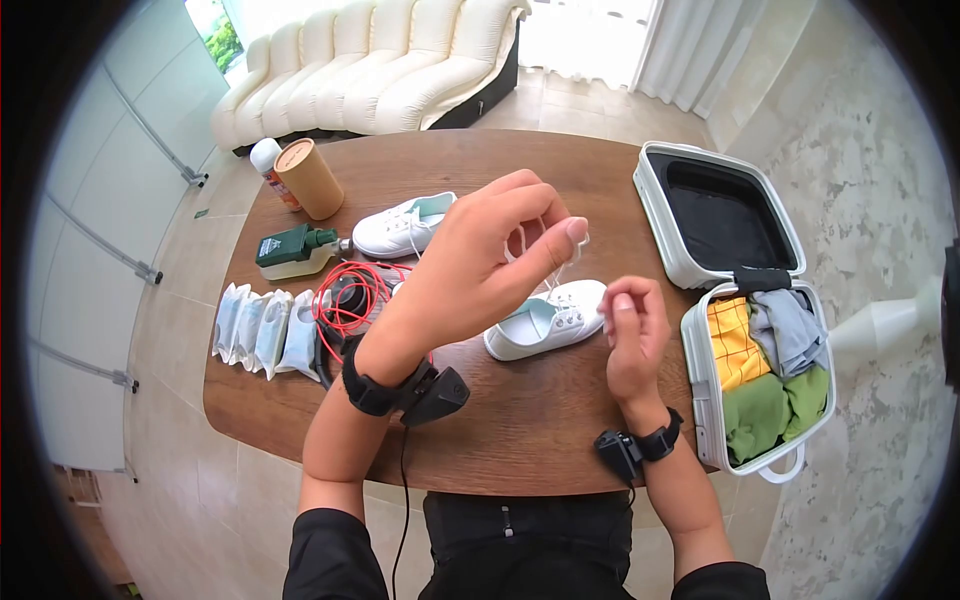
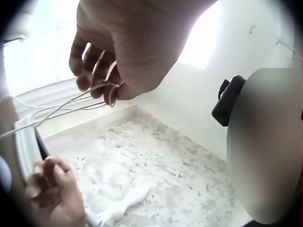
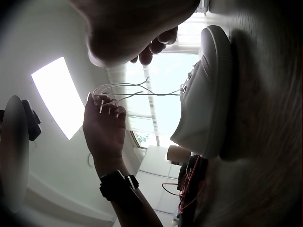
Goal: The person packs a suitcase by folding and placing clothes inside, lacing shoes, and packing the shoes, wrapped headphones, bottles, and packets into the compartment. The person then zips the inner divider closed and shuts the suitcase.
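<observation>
Left hand (image 1: 475, 255) pinched the laces (image 3: 163, 94) above the shoe (image 1: 552, 336) on the tabletop (image 1: 520, 420), right hand (image 1: 637, 345) loosely curled, apparently empty, near its toe; an uneven tug could have snarled those crossing strands!

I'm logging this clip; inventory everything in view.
table: one, brown, centre
shoes: two, white, mid-table
laces: uncounted, white, in left grip
bottles: two, green and white, left
canister: one, tan, left
cord: one, red, left
packets: four, pale blue, left
suitcase: one, white, right
clothes: uncounted, yellow, grey, green, in suitcase
sofa: one, cream, background
curtains: uncounted, white, background
panels: uncounted, white, left
wrist cameras: two, black, on wrists
sleeves: two, black, below
left grip, right grip: two, bare, over table
</observation>
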A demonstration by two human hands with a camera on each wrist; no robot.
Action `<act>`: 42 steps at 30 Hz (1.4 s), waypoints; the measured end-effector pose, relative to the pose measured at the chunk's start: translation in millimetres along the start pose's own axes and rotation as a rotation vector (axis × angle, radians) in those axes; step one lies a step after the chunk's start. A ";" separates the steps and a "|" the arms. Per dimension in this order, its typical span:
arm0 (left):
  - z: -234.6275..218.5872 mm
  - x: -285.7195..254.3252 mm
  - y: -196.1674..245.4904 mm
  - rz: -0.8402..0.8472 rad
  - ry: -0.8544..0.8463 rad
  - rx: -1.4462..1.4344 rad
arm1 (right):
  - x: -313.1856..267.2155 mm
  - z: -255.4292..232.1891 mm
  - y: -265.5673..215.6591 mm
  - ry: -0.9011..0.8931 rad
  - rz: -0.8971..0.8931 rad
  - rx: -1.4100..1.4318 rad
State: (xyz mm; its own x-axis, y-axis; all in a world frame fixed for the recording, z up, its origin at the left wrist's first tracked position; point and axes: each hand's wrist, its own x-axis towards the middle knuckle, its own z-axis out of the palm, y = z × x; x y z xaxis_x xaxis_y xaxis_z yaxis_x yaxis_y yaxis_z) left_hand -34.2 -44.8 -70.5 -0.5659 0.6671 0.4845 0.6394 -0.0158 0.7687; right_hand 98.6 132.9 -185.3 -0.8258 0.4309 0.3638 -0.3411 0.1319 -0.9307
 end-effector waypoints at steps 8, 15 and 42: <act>12.1 -9.1 15.5 0.052 -0.221 -0.254 | 1.1 5.2 -0.7 -0.269 -0.207 -0.337; -1.6 -10.0 22.5 -0.047 -0.297 -0.398 | -2.7 8.4 -5.6 -0.248 -0.162 -0.203; 28.1 -13.1 -6.9 0.118 -0.304 -0.061 | 5.3 -3.5 -11.8 0.017 -0.087 -0.001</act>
State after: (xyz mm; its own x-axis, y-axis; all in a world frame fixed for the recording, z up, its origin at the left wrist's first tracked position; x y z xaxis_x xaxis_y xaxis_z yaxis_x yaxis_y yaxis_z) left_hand -16.5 -32.5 -94.0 -0.3028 0.8497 0.4317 0.6538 -0.1445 0.7428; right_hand 99.8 136.7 -172.5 -0.7851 0.4331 0.4427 -0.4109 0.1704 -0.8956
